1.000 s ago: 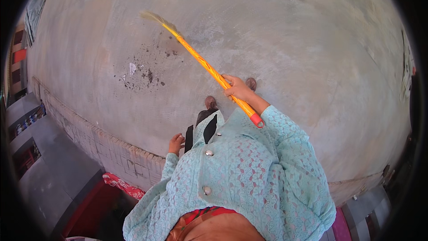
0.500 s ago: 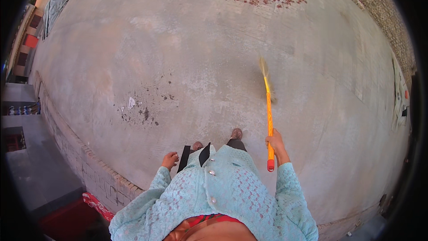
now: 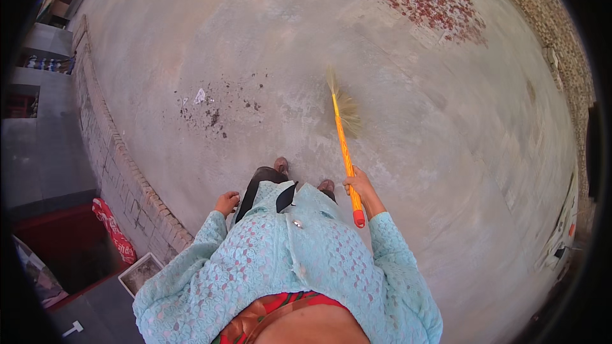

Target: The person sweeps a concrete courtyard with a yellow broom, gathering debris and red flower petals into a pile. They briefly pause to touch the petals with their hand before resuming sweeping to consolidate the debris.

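My right hand (image 3: 361,185) is closed around the orange handle of a broom (image 3: 342,138), close to its red end cap. The broom reaches forward from me, its pale straw bristles (image 3: 347,111) low over the concrete floor, slightly blurred. Beside my left hip hangs my left hand (image 3: 227,203), fingers curled, with nothing visible in them. Ahead and to the left, dark crumbs of dirt (image 3: 215,116) and a white scrap (image 3: 200,96) lie scattered on the floor, apart from the bristles.
Red pieces (image 3: 433,0) are spread on the floor at the far right. A low brick parapet (image 3: 124,156) runs along the left, with a lower level beyond it. Past it lies a red patterned cloth (image 3: 115,230). A tiled surface (image 3: 542,6) borders the far right.
The broom has swung leftward, and its bristles are nearer the dirt. My feet have switched: the left is now ahead. The view has turned left, so the red pieces appear farther right.
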The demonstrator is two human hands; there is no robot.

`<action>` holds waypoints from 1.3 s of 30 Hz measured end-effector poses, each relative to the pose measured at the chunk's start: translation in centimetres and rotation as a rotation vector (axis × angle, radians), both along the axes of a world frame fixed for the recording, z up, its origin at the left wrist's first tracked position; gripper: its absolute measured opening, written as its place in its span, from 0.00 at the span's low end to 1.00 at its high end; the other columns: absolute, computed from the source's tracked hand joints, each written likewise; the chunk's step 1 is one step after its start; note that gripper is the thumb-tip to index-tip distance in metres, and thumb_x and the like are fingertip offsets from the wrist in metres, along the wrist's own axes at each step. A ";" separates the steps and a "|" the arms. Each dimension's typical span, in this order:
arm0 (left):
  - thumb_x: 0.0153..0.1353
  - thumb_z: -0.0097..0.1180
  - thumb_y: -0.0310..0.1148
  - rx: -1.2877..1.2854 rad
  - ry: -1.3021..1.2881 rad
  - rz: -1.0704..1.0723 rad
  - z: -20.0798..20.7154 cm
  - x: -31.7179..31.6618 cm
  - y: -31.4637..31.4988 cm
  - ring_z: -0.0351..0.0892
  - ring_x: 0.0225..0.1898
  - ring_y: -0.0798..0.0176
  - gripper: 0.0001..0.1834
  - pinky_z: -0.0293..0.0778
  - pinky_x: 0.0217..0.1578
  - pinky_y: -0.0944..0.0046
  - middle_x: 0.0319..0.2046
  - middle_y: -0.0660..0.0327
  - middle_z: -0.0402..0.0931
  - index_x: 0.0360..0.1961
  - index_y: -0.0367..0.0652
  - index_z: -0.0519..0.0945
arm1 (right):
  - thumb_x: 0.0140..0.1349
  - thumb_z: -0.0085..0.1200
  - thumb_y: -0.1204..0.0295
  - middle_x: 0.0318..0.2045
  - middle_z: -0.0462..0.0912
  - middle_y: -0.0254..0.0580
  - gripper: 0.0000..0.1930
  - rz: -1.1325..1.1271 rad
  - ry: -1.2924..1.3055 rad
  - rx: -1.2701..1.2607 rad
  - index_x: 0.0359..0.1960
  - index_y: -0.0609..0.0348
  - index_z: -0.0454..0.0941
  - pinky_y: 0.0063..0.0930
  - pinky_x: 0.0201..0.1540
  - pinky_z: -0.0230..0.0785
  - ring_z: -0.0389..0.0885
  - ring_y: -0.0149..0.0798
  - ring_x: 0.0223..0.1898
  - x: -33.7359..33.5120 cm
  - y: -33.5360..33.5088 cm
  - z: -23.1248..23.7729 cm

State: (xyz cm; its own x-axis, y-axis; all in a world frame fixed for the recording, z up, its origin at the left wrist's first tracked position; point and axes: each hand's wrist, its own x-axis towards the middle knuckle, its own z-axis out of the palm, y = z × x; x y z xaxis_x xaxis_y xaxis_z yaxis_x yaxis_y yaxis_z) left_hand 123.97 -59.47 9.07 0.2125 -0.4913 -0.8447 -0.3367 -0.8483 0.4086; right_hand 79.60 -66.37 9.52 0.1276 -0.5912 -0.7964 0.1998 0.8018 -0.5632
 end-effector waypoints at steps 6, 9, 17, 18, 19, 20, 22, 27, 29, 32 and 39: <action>0.51 0.47 0.38 0.057 0.028 0.135 -3.1 0.5 -0.1 0.73 0.31 0.66 0.18 0.69 0.25 0.63 0.30 0.62 0.73 0.43 0.43 0.71 | 0.42 0.47 0.83 0.16 0.67 0.35 0.32 0.170 -0.188 -0.066 0.54 0.59 0.55 0.21 0.13 0.59 0.66 0.28 0.12 2.8 -9.9 0.9; 0.52 0.47 0.37 0.103 0.054 0.195 -6.4 0.6 -2.6 0.72 0.30 0.66 0.17 0.68 0.24 0.62 0.30 0.62 0.72 0.43 0.43 0.71 | 0.42 0.47 0.83 0.17 0.68 0.36 0.32 0.128 -0.288 -0.007 0.54 0.58 0.55 0.20 0.13 0.57 0.64 0.27 0.12 3.6 -14.6 3.0; 0.50 0.47 0.36 0.015 0.194 0.269 -9.0 -2.0 -14.6 0.73 0.29 0.66 0.17 0.68 0.23 0.65 0.29 0.60 0.74 0.42 0.42 0.72 | 0.42 0.46 0.84 0.18 0.69 0.38 0.35 -0.018 -0.056 -0.026 0.57 0.57 0.50 0.20 0.13 0.57 0.64 0.27 0.13 1.3 -22.7 8.9; 0.50 0.47 0.36 -0.012 0.199 0.254 -9.4 -2.0 -16.4 0.74 0.29 0.65 0.17 0.68 0.22 0.66 0.30 0.60 0.74 0.42 0.42 0.72 | 0.42 0.46 0.84 0.18 0.68 0.38 0.35 -0.035 -0.024 -0.031 0.56 0.57 0.50 0.20 0.13 0.57 0.64 0.27 0.13 0.7 -23.6 8.9; 0.50 0.47 0.37 -0.036 0.203 0.240 -9.4 -1.9 -17.9 0.74 0.29 0.65 0.17 0.68 0.22 0.67 0.30 0.59 0.74 0.41 0.42 0.72 | 0.42 0.46 0.84 0.18 0.68 0.39 0.35 -0.053 0.007 -0.032 0.56 0.57 0.50 0.20 0.13 0.57 0.64 0.27 0.13 0.1 -24.4 9.0; 0.50 0.47 0.37 -0.043 0.194 0.241 -9.3 -2.1 -19.3 0.74 0.29 0.65 0.17 0.68 0.22 0.67 0.30 0.59 0.74 0.41 0.42 0.72 | 0.42 0.46 0.84 0.18 0.68 0.39 0.34 -0.069 0.039 -0.034 0.55 0.57 0.50 0.19 0.13 0.58 0.64 0.27 0.13 -0.6 -25.4 9.0; 0.51 0.47 0.37 -0.065 0.166 0.234 -8.8 -2.0 -22.1 0.74 0.29 0.66 0.17 0.68 0.21 0.68 0.29 0.59 0.74 0.41 0.42 0.73 | 0.43 0.45 0.84 0.17 0.67 0.38 0.28 -0.114 0.040 -0.016 0.50 0.58 0.54 0.19 0.13 0.58 0.63 0.26 0.12 -1.9 -27.4 8.4; 0.52 0.47 0.37 -0.068 0.086 0.289 -7.1 -2.4 -26.5 0.73 0.30 0.66 0.17 0.69 0.22 0.66 0.30 0.60 0.73 0.41 0.42 0.72 | 0.46 0.42 0.83 0.15 0.64 0.36 0.14 -0.302 -0.053 0.162 0.35 0.58 0.56 0.19 0.13 0.59 0.62 0.26 0.12 -5.7 -34.3 4.3; 0.52 0.47 0.37 -0.068 0.053 0.371 -6.1 -3.6 -27.7 0.73 0.30 0.65 0.17 0.70 0.24 0.64 0.31 0.60 0.73 0.42 0.42 0.72 | 0.46 0.40 0.82 0.16 0.64 0.37 0.12 -0.389 -0.171 0.259 0.32 0.57 0.56 0.19 0.13 0.59 0.62 0.27 0.12 -7.2 -37.7 1.9; 0.52 0.46 0.37 -0.030 -0.001 0.455 -3.1 -4.8 -28.1 0.73 0.32 0.64 0.18 0.70 0.27 0.61 0.32 0.61 0.72 0.44 0.43 0.71 | 0.46 0.41 0.82 0.17 0.65 0.39 0.12 -0.196 -0.211 0.334 0.31 0.56 0.56 0.19 0.13 0.60 0.63 0.27 0.12 -6.7 -42.4 -0.7; 0.50 0.48 0.36 0.009 -0.079 0.494 -1.6 -9.0 -28.7 0.73 0.34 0.65 0.15 0.70 0.31 0.65 0.30 0.60 0.74 0.39 0.41 0.75 | 0.46 0.42 0.83 0.19 0.66 0.41 0.15 0.166 -0.384 0.307 0.36 0.56 0.57 0.18 0.13 0.59 0.63 0.26 0.13 0.2 -53.1 -0.6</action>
State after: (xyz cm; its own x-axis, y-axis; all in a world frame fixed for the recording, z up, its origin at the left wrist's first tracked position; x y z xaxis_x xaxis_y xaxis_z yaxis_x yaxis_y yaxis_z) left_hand 115.00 -88.12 7.49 0.4814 -0.3085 -0.8204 0.0768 -0.9176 0.3901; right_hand 79.76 -119.44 8.94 0.5173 -0.2841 -0.8072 0.2016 0.9572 -0.2077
